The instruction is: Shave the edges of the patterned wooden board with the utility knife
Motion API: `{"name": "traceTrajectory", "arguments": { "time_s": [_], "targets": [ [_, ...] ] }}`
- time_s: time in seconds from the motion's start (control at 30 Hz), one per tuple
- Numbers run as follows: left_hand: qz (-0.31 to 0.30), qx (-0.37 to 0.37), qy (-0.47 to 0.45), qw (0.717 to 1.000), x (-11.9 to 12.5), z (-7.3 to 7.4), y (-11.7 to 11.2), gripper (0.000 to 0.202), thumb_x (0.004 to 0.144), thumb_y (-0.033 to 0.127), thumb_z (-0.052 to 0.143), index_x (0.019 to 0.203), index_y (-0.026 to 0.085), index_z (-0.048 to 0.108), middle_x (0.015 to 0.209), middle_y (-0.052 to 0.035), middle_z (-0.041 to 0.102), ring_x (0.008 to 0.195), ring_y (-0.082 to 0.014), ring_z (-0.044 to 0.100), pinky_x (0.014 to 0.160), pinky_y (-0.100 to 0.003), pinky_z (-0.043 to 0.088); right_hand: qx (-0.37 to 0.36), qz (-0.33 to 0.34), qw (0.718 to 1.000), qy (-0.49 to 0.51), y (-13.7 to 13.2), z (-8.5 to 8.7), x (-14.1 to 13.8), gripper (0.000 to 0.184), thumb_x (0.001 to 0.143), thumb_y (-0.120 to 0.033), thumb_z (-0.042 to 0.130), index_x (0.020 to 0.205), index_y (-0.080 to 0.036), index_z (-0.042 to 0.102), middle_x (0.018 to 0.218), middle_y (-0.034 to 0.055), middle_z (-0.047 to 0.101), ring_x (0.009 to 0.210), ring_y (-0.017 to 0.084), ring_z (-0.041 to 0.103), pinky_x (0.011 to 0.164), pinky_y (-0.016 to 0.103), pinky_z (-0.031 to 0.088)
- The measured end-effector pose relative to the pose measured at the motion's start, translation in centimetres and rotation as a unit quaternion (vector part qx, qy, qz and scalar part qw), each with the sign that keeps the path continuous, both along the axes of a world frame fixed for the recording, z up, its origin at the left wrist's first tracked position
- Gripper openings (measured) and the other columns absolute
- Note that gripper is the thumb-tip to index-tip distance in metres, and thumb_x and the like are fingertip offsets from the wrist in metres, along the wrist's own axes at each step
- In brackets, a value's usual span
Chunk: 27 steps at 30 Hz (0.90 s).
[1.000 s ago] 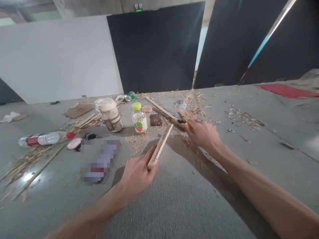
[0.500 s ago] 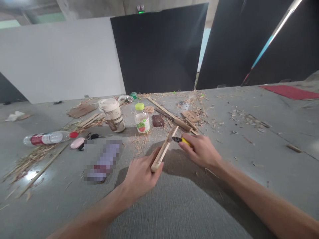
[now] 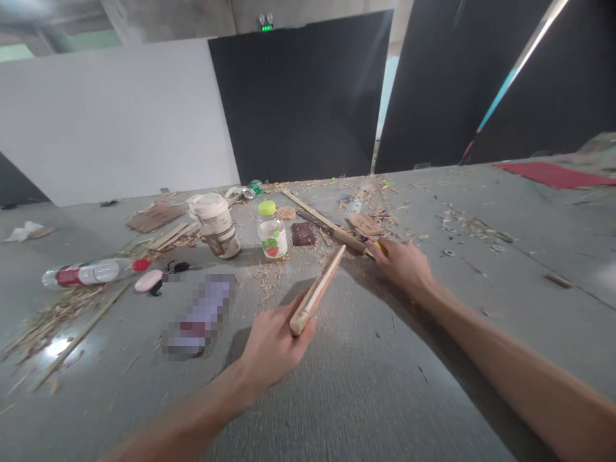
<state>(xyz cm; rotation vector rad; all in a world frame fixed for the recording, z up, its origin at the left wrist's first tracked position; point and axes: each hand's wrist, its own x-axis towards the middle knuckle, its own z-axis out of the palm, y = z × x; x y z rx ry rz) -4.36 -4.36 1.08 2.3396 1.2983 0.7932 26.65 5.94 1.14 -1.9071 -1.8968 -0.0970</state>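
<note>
My left hand [image 3: 274,333] is closed round the near end of a pale strip of wood [image 3: 318,290], which tilts up and away from me. Beyond the strip's far end, a little to the right, my right hand [image 3: 404,266] is closed on a yellow-handled utility knife [image 3: 380,246]; most of the handle is hidden by the fingers and I cannot make out the blade. Just past that hand lies a long tool with a brown wooden handle [image 3: 350,241], beside a long thin wooden strip [image 3: 308,208] on the grey floor.
A paper cup [image 3: 216,228], a green-capped bottle [image 3: 272,234], a dark brown square block [image 3: 303,235] and a sanding-type tan block [image 3: 364,224] stand or lie ahead. At left are a red-capped bottle [image 3: 96,273] and a blurred-out purple item [image 3: 205,314]. Shavings litter the floor.
My right hand has moved away from the wood strip, forward and to the right, with the utility knife still in it. The left hand and its strip stay nearly where they were.
</note>
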Motion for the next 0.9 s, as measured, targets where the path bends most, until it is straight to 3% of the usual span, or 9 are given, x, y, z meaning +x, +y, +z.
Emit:
{"name": "traceTrajectory", "arguments": {
  "time_s": [0.07,0.13,0.27,0.4,0.57,0.77,0.9],
  "targets": [
    [-0.017,-0.026,-0.032,0.999,-0.1,-0.1,0.2,0.034,0.104,0.037,0.044,0.097,0.015,0.069,0.068,-0.0012,0.063,0.057,-0.0136,0.055,0.056,-0.025,0.043,0.009,-0.009,1.000,0.011,0.2,-0.1,1.0,0.058,0.101,-0.063,0.032,0.070,-0.023,0.060,0.059,0.0071,0.058,0.048,0.017,0.042,0.052,0.030,0.023],
    [-0.040,-0.053,-0.065,0.996,-0.3,-0.1,0.5,0.038,0.105,0.039,0.042,0.091,0.015,0.068,0.070,-0.0022,0.064,0.062,-0.0139,0.059,0.062,-0.025,0.050,0.020,-0.007,1.000,0.022,0.0,-0.1,1.3,0.056,0.102,-0.061,0.032,0.069,-0.023,0.058,0.058,0.0065,0.056,0.048,0.017,0.041,0.052,0.031,0.024],
    [-0.046,-0.086,-0.108,0.989,-0.5,-0.2,0.9,0.035,0.103,0.041,0.046,0.103,0.015,0.070,0.085,-0.0055,0.071,0.081,-0.0183,0.067,0.081,-0.031,0.058,0.031,0.030,0.998,0.038,-0.7,0.1,0.0,0.054,0.102,-0.060,0.033,0.068,-0.023,0.053,0.058,0.0036,0.054,0.051,0.016,0.040,0.053,0.030,0.024],
    [-0.033,-0.133,-0.152,0.979,-0.3,-0.3,0.8,0.034,0.103,0.041,0.049,0.104,0.015,0.072,0.088,-0.0071,0.072,0.093,-0.0211,0.069,0.088,-0.033,0.059,0.026,0.064,0.996,0.050,-1.5,0.1,-1.4,0.052,0.101,-0.061,0.034,0.068,-0.023,0.049,0.056,0.0006,0.052,0.052,0.015,0.041,0.054,0.029,0.024],
    [-0.041,-0.148,-0.205,0.967,-0.2,-0.2,0.9,0.030,0.101,0.036,0.053,0.121,0.020,0.070,0.114,-0.0067,0.073,0.106,-0.0197,0.069,0.099,-0.033,0.056,0.016,0.132,0.988,0.083,-2.5,0.6,-2.3,0.046,0.102,-0.055,0.037,0.071,-0.022,0.051,0.057,-0.0003,0.053,0.053,0.014,0.041,0.055,0.028,0.025],
    [-0.031,-0.124,-0.158,0.979,-0.2,0.0,1.2,0.032,0.103,0.040,0.050,0.107,0.017,0.073,0.097,-0.0062,0.074,0.097,-0.0201,0.070,0.092,-0.033,0.057,0.011,0.186,0.977,0.102,-3.7,0.7,-4.0,0.041,0.102,-0.049,0.039,0.069,-0.024,0.039,0.058,-0.0020,0.047,0.055,0.014,0.041,0.057,0.029,0.026],
    [-0.029,-0.072,-0.103,0.992,-0.2,0.1,1.1,0.030,0.105,0.036,0.048,0.112,0.019,0.071,0.099,-0.0036,0.075,0.092,-0.0181,0.070,0.092,-0.032,0.054,0.002,0.238,0.964,0.115,-4.7,0.7,-5.1,0.041,0.103,-0.050,0.039,0.071,-0.024,0.037,0.057,-0.0038,0.042,0.053,0.013,0.039,0.056,0.029,0.025]
  ]
}}
